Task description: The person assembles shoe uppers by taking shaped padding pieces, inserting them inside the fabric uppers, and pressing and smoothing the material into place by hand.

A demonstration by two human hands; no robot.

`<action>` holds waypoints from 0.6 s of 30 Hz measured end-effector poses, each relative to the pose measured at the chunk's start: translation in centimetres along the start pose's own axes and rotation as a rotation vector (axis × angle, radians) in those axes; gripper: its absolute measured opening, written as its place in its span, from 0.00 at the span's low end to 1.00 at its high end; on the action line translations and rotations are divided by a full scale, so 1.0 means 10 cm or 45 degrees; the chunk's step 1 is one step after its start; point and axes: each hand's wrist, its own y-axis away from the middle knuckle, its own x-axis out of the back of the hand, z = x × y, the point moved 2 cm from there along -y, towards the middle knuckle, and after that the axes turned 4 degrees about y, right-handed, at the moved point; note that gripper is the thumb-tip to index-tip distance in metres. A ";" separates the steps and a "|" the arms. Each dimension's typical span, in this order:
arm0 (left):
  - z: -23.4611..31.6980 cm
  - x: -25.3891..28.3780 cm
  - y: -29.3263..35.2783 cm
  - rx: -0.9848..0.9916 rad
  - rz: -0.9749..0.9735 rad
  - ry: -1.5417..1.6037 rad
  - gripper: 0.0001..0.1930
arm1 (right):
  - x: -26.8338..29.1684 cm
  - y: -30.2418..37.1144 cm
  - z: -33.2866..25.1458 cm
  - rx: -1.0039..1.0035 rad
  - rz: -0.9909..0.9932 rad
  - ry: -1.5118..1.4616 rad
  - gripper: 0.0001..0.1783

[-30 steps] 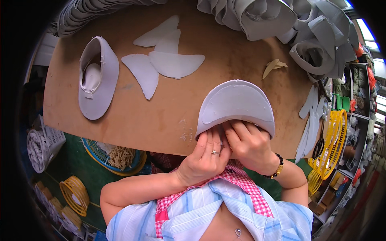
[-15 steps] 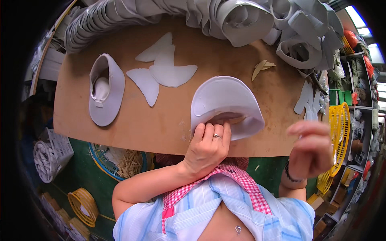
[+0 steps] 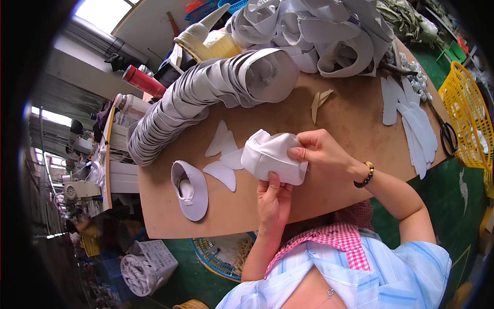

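A white shoe upper [image 3: 262,157] is held in front of me above the table, tilted, with its seams showing. My left hand [image 3: 274,198] grips its lower edge, thumb on the near face. My right hand [image 3: 320,149] pinches its right edge between thumb and fingers. Another pale shoe upper [image 3: 199,205] lies on the table to the left, its opening facing up. Between the two are several flat, curved white pieces [image 3: 221,174], partly hidden behind the held upper. Whatever is inside the held upper cannot be seen.
A long nested row of grey-white uppers [image 3: 177,103] curves across the table [image 3: 247,211], with more heaped behind. Beige slips [image 3: 315,105], white strips [image 3: 411,121] and black-handled scissors [image 3: 447,138] lie farther right. A yellow basket [image 3: 460,116] stands beyond, a blue one [image 3: 203,260] below.
My right hand has come in from the right and taken hold of the shoe upper. The upper is lifted and turned, and my left hand's grip has shifted. The view has swung left.
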 end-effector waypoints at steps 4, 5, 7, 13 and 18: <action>0.07 0.11 0.04 -0.027 0.042 0.013 0.22 | -0.06 -0.10 0.04 -0.045 -0.127 0.180 0.11; 0.09 0.11 0.04 -0.025 0.047 0.006 0.22 | -0.12 -0.08 -0.05 -0.046 -0.127 0.171 0.11; 0.14 0.05 0.05 -0.132 0.016 0.010 0.21 | -0.21 0.05 -0.36 0.661 0.643 0.475 0.13; 0.07 0.00 0.16 -0.018 -0.035 0.131 0.20 | -0.54 0.27 -0.28 0.894 0.626 1.106 0.13; 0.08 0.06 0.21 0.147 -0.031 0.190 0.22 | -0.51 0.27 -0.22 0.714 0.588 0.886 0.10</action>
